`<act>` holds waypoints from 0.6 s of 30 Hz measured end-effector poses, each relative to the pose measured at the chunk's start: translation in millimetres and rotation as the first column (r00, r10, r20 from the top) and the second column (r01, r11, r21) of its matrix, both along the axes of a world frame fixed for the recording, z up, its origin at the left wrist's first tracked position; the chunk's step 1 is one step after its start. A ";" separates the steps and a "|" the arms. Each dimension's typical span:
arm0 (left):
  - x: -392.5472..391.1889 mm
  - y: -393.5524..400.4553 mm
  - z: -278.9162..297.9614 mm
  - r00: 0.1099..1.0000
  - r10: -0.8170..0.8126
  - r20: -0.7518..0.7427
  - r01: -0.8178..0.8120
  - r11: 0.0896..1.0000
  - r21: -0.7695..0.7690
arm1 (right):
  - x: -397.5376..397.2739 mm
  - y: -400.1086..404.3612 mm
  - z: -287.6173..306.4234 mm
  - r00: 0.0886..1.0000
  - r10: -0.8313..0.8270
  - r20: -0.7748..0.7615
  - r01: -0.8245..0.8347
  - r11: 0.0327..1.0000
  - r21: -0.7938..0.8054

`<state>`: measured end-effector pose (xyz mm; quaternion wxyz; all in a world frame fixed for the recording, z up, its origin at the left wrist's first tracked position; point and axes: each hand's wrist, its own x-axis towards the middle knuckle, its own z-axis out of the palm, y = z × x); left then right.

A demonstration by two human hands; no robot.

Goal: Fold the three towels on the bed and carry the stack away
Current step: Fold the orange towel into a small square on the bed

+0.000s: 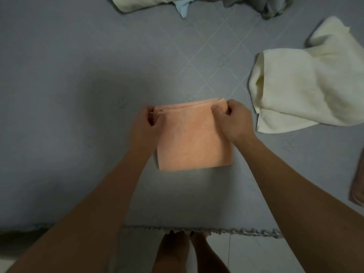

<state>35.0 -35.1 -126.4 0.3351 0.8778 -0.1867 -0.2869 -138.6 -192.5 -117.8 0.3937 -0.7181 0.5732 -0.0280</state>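
Note:
An orange towel [193, 138], folded into a small layered rectangle, lies on the grey bed sheet [78, 95] in front of me. My left hand [145, 125] pinches its far left corner. My right hand [234, 119] pinches the far right corner, thumb on top of the layers. A cream towel [307, 89] lies loose and crumpled to the right, apart from the orange one. At the right edge of the frame a strip of pinkish-brown towel [357, 186] shows, mostly cut off.
Crumpled pale green, blue and grey cloth [197, 4] lies along the far side of the bed. The bed's near edge [197, 229] runs below the towel, with tiled floor and my bare feet [183, 251] beneath it.

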 end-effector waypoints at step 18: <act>-36.8 3.0 -47.5 0.492 -0.762 0.421 0.648 0.643 0.408 | -13.2 63.9 -42.1 0.780 0.533 -0.328 -0.620 0.731 -0.286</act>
